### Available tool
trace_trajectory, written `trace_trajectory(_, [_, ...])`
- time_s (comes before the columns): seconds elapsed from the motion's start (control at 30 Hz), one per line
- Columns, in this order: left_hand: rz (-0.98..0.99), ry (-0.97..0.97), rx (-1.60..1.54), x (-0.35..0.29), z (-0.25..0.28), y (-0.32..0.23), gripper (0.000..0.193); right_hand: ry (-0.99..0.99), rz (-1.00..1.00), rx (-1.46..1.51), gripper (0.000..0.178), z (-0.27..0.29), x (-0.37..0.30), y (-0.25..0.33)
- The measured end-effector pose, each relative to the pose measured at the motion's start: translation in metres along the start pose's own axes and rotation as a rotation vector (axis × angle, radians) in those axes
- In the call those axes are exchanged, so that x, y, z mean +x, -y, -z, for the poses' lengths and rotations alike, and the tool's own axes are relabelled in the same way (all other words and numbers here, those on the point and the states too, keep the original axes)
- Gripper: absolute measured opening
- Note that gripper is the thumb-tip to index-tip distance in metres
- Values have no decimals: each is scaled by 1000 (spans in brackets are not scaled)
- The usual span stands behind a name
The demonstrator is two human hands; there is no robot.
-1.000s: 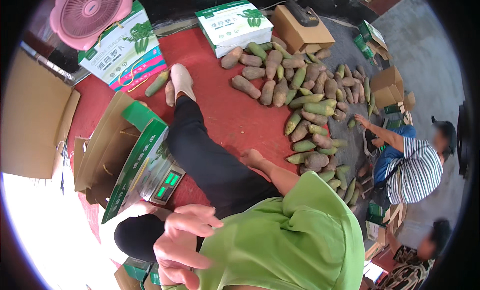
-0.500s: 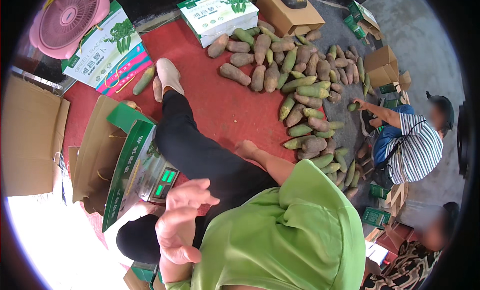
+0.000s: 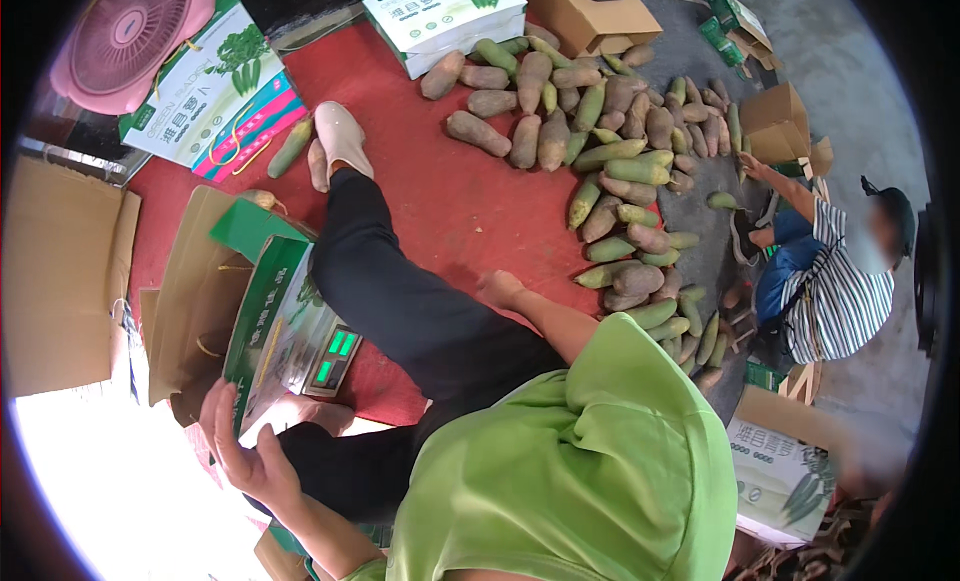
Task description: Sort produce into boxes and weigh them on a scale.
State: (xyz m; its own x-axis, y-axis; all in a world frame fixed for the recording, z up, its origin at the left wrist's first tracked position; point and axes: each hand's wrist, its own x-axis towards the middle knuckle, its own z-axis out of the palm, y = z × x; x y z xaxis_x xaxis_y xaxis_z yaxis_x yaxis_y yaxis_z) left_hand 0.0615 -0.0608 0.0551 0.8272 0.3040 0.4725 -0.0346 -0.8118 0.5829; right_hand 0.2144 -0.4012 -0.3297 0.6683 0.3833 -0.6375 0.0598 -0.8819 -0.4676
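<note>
My left hand (image 3: 250, 463), fingers spread, is at the near edge of an open green-and-white carton (image 3: 272, 326); the fingertips overlap that edge, and whether they touch it I cannot tell. Nothing is in this hand. Beside the carton a scale (image 3: 335, 356) shows lit green digits. My right hand (image 3: 498, 289) is beyond my dark-trousered leg, above the red mat (image 3: 450, 221); its fingers are too small and hidden to read, and no held thing shows. To its right spreads a pile of long green radishes (image 3: 640, 171), many smeared with brown soil.
A pink fan (image 3: 130, 36) and printed cartons (image 3: 440, 21) stand at the back. An open brown box (image 3: 70, 271) is at far left. On the right, a person in a striped shirt (image 3: 835, 291) sits by small cartons; another white carton (image 3: 775, 471) is at lower right.
My left hand has moved left to the carton's edge, its curled fingers now spread. The striped-shirt person's hand has left a radish, now on the grey floor. A white carton has appeared at lower right.
</note>
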Motion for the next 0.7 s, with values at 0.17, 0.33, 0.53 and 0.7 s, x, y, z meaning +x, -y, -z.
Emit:
trace_trajectory(0.17, [101,25,328,7,13,32,34,100,260,-458,31,-3,8,-4])
trace_trajectory(0.33, [67,17,485,0,13,55,35,26,2,-57,25,27,-24,39])
trace_trajectory(0.53, [107,71,427,-8,3,67,34,28,-25,51,29,17,-4,29])
trace_trajectory(0.7, [154,53,367,-13,3,69,32,-17,106,147,21,30,2,58])
